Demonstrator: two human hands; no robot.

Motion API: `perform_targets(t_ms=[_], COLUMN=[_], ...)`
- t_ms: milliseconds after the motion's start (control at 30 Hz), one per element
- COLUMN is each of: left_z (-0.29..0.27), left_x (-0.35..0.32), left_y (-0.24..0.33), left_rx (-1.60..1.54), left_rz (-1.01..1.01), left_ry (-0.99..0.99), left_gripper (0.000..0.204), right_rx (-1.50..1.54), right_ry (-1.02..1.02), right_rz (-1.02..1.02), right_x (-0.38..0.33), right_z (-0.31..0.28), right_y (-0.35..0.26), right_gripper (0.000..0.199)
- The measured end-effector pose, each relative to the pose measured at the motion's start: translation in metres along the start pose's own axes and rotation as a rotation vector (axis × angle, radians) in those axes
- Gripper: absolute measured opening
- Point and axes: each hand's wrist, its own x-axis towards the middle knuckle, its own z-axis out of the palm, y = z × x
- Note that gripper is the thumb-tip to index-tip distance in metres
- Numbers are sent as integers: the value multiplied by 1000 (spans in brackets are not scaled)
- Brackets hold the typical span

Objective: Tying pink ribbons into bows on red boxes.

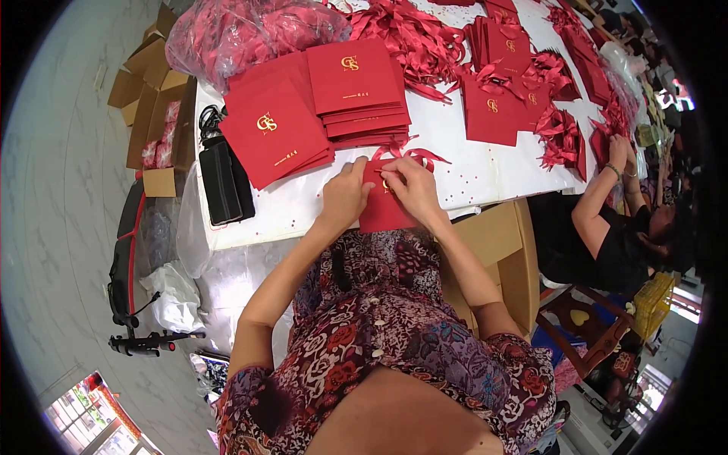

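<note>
Right at the near edge of the white table (292, 227) is a small red paper bag (379, 216) with a gold print. My left hand (345, 195) grips its left edge, thumb on the front. At the bag's top, my right hand (413, 189) pinches a red ribbon (431, 157), whose loose loops trail out behind the fingers. What the right fingertips press is partly hidden. Beyond my left hand lie two stacks of flat red bags, one fanned stack (274, 133) and one neater stack (355, 80).
Behind the stacks sit a clear plastic sack of ribbons (254, 34) and loose ribbons (409, 38). Ribboned bags (489, 114) lie to the right. A black pouch (221, 182) rests at the left edge. An open carton (489, 243) stands by my right arm; a co-worker's hand (620, 155) works farther right.
</note>
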Motion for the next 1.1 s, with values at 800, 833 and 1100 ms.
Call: perform_targets(t_ms=[800,833,1100], left_z=[-2,-3,-10], left_x=[7,7,12], left_y=[18,17,13], left_rx=[-117,-166,-320], left_rz=[101,94,62], left_ry=[170,187,118], left_gripper=[18,17,14], right_rx=[-63,-64,-184], right_ry=[99,101,220], right_rz=[58,60,-251], right_x=[-7,-8,-9], right_z=[9,10,13], right_y=[-23,-22,-20], right_gripper=[13,13,11])
